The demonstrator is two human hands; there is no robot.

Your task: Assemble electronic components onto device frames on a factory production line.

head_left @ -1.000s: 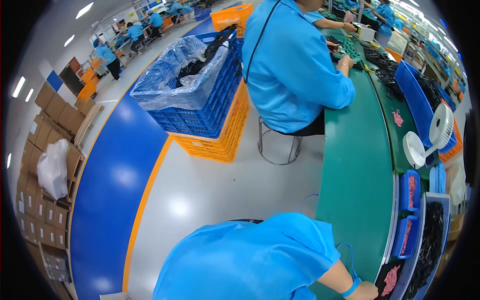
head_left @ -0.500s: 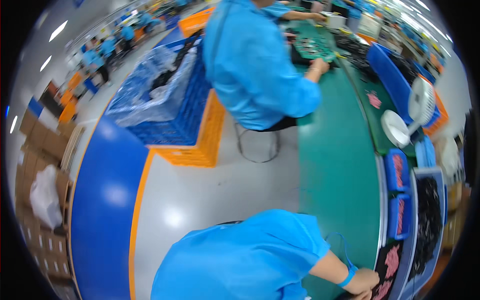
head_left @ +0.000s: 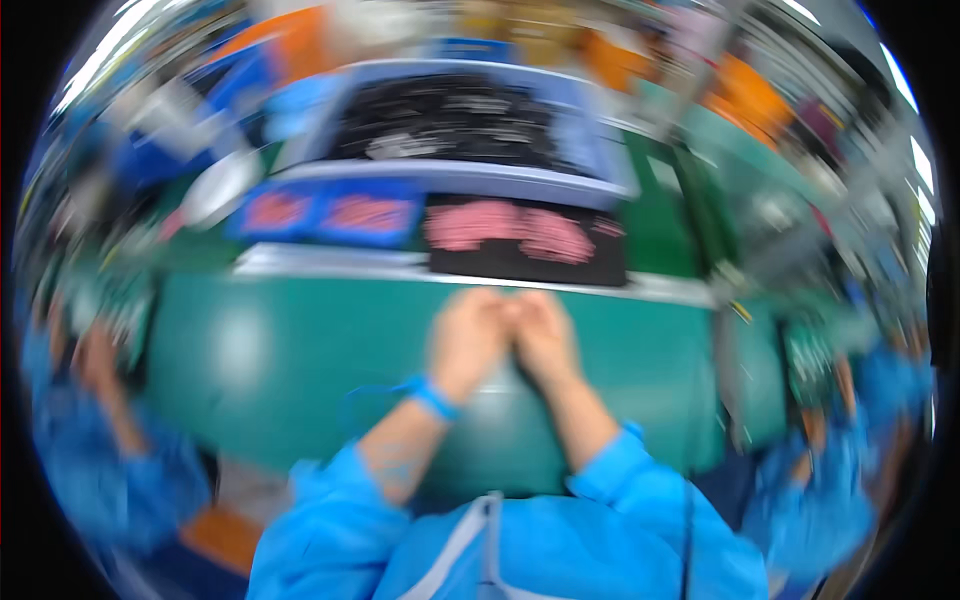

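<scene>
My left hand (head_left: 468, 335) and my right hand (head_left: 545, 335) meet over the green worktable (head_left: 640, 370), fingertips drawn together in a closed pinch. Motion blur and the fingers hide whatever may be between them. A blue wrist strap (head_left: 433, 398) with a thin cord circles my left wrist. Just beyond the hands lies a black mat (head_left: 530, 266) carrying clusters of small pink pieces (head_left: 555, 238). To its left are two small blue bins (head_left: 408, 228) holding similar pink pieces.
Behind the mat stands a large grey-blue tub (head_left: 400, 172) full of black, shiny items. A white fan (head_left: 225, 190) is at the far left. Co-workers in blue (head_left: 110, 470) sit at both sides, with green boards near their hands. A metal rail (head_left: 330, 262) runs along the table's back.
My view has swung right, from the aisle and a neighbouring worker to face the table. Both my hands now show near the middle, where before they were at the lower right edge.
</scene>
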